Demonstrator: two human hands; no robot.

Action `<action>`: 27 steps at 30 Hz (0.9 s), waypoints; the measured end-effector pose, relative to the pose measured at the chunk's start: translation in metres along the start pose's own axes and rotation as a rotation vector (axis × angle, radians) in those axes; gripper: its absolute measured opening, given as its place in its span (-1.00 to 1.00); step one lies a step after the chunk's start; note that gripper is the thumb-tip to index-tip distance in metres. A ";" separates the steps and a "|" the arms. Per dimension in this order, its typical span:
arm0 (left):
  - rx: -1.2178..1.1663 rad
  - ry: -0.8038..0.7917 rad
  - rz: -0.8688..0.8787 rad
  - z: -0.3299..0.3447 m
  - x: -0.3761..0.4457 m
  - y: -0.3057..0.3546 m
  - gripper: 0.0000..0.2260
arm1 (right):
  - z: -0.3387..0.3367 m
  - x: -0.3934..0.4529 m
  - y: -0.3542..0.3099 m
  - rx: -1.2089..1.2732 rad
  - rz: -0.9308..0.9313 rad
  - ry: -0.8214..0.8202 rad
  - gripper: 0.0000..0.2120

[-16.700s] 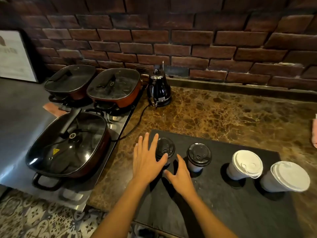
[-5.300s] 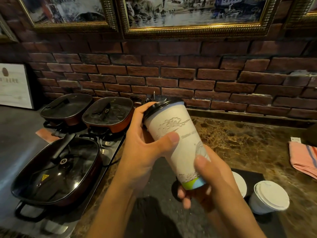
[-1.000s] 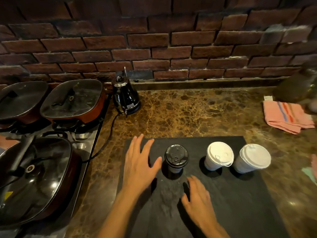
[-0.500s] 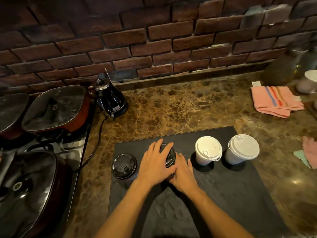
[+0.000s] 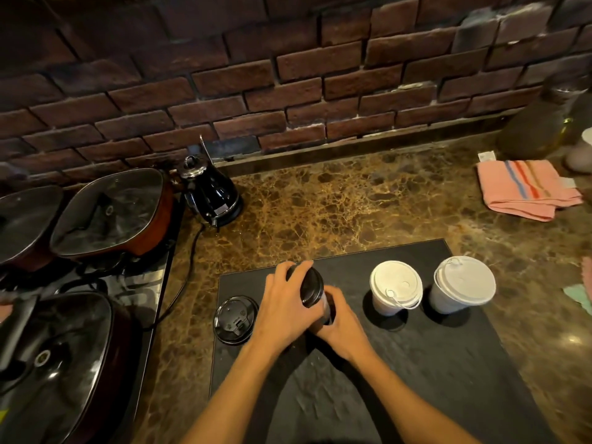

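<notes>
Black-lidded cup (image 5: 310, 286) sits gripped between both hands over the middle of the dark mat (image 5: 416, 379), and everything turns on how it lies between them. Sweeping from the left: the lidded pans (image 5: 109, 209) and the black kettle (image 5: 211, 190) sit back on that side of the table (image 5: 336, 203), well apart from the action. Next, on the mat's left edge, a neighbour cup (image 5: 235, 318) with the same dark lid stands just beside the left forearm; whether they touch, I cannot tell. Now the left hand (image 5: 285, 312): fingers curled over the top, clamped round the lid's rim from the left. The cup leans, lid end up toward the far left, body running down to the right, straight into the right hand (image 5: 342, 328), which wraps the lower wall. So the long axis runs hand to hand. By my read, the left is placed to work the lid while the right braces. The base is hidden behind the fingers. Further right, two white-lidded cups (image 5: 395, 288) stand upright, near the right hand but clear of it.
</notes>
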State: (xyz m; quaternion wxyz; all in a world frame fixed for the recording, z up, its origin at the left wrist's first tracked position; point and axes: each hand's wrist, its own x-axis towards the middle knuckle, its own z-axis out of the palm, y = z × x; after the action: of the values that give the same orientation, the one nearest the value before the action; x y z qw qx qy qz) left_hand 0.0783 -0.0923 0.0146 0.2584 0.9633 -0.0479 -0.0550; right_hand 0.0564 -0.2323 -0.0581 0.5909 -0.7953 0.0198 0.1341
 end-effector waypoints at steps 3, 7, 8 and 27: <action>-0.176 0.064 -0.019 -0.031 -0.002 0.008 -0.39 | -0.008 -0.014 -0.022 0.172 -0.065 0.058 -0.39; -0.456 0.046 -0.019 -0.074 -0.013 0.017 -0.44 | -0.014 -0.035 -0.054 0.396 -0.110 0.116 -0.40; -0.493 0.031 -0.005 -0.083 -0.017 0.020 -0.44 | -0.014 -0.041 -0.063 0.523 -0.097 0.111 -0.46; -0.496 0.114 0.337 -0.154 -0.066 0.088 -0.61 | -0.035 -0.085 -0.169 0.864 -0.149 0.385 -0.76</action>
State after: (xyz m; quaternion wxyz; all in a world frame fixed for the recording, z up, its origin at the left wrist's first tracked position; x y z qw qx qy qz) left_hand 0.0274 -0.0844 0.1966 0.4937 0.8507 -0.1777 0.0329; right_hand 0.0133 -0.2249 0.1289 0.8609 -0.4867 0.1255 -0.0789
